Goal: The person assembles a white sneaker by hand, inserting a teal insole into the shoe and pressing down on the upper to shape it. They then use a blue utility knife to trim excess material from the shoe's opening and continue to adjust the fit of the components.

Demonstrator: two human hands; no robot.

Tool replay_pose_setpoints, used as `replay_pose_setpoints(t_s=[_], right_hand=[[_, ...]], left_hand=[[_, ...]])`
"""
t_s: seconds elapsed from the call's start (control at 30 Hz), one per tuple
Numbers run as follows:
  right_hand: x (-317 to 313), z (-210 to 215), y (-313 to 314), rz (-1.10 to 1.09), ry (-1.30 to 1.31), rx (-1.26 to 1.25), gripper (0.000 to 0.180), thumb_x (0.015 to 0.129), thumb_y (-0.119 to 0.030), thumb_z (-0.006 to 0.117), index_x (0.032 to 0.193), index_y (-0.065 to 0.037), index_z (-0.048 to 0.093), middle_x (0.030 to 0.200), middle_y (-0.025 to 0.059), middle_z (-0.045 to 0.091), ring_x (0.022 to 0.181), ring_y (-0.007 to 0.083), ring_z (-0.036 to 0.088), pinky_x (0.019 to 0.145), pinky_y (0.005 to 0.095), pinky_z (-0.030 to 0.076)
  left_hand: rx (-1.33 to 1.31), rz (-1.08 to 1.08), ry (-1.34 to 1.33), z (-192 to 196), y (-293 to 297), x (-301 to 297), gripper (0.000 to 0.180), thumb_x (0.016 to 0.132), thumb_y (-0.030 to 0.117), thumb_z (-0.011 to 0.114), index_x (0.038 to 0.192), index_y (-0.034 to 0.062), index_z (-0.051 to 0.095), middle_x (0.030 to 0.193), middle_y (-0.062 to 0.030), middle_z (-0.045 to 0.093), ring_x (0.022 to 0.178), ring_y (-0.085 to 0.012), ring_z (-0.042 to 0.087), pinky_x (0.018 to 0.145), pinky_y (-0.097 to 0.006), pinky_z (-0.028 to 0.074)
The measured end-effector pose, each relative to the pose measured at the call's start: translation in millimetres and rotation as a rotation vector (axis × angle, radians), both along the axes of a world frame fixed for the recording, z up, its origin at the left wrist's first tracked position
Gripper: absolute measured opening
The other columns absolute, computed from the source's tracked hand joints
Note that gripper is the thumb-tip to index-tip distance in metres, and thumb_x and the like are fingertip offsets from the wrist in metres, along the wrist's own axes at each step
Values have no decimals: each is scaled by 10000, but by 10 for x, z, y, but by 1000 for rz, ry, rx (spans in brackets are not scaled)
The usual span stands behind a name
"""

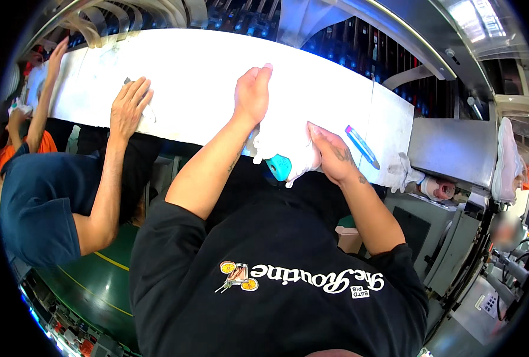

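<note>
My left hand [252, 95] lies flat on the white table top [205, 71], fingers stretched out toward the far edge, nothing in it. Its wrist sits next to a bunched white cloth [285, 146] at the table's near edge. My right hand [331, 153] grips that cloth from the right. A teal rounded object [279, 167] pokes out from under the cloth, just over the table edge. A blue pen with a pink end [362, 146] lies on the table right of my right hand.
A co-worker in a navy shirt stands at my left, one hand [130, 107] pressed on the table over a small white item. Another person in orange [23, 146] is farther left. A white glove [404, 172], a tape roll [438, 189] and a metal box [455, 149] sit at right.
</note>
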State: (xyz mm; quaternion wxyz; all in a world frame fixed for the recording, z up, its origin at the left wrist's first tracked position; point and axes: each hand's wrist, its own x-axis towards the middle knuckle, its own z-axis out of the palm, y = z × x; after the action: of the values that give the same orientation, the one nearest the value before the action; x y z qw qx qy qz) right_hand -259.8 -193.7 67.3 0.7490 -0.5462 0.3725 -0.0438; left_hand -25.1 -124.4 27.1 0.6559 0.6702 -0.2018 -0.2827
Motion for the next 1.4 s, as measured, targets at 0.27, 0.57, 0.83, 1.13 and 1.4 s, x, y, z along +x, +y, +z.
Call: replay_pose_setpoints(t_s=[0.27, 0.57, 0.83, 1.13, 1.4], right_hand=[[-307, -35, 106, 87, -55, -84, 568, 1170, -315, 547, 1621, 27, 505, 1494, 130, 651, 1348, 196, 593, 1188, 344, 419], [-293, -101, 42, 57, -60, 124, 558, 1162, -299, 538, 1612, 30, 520, 1467, 117, 664, 1340, 198, 596, 1185, 343, 419], [-420, -112, 157, 169, -61, -160, 555, 1166, -255, 508, 1644, 23, 460, 1527, 143, 624, 1415, 243, 568, 1210, 380, 406], [-224, 152, 460, 136, 118, -579, 502, 1170, -284, 495, 1580, 6, 497, 1409, 270, 666, 1335, 386, 660, 1156, 422, 474], [-402, 96, 151, 140, 3, -363, 477, 1104, -184, 595, 1538, 16, 603, 1345, 159, 749, 1216, 186, 708, 1067, 336, 540]], left_hand=[[28, -13, 92, 67, 5, -45, 440, 1122, 368, 565, 1025, -20, 751, 953, -66, 718, 933, -160, 631, 895, -308, 482], [0, -23, 74, 76, 8, -49, 417, 1127, 340, 559, 1019, -19, 740, 965, -69, 718, 947, -161, 632, 904, -306, 480], [-32, 31, 47, 71, -6, -90, 443, 1118, 333, 593, 795, 32, 635, 769, -27, 649, 759, -122, 560, 737, -315, 462], [-90, 6, 45, 82, 16, -54, 400, 1119, 324, 580, 899, 9, 691, 802, -17, 660, 782, -114, 565, 748, -297, 460], [-98, 27, 22, 89, 5, -81, 392, 1111, 322, 587, 921, -1, 700, 846, -24, 656, 833, -115, 564, 781, -299, 457]])
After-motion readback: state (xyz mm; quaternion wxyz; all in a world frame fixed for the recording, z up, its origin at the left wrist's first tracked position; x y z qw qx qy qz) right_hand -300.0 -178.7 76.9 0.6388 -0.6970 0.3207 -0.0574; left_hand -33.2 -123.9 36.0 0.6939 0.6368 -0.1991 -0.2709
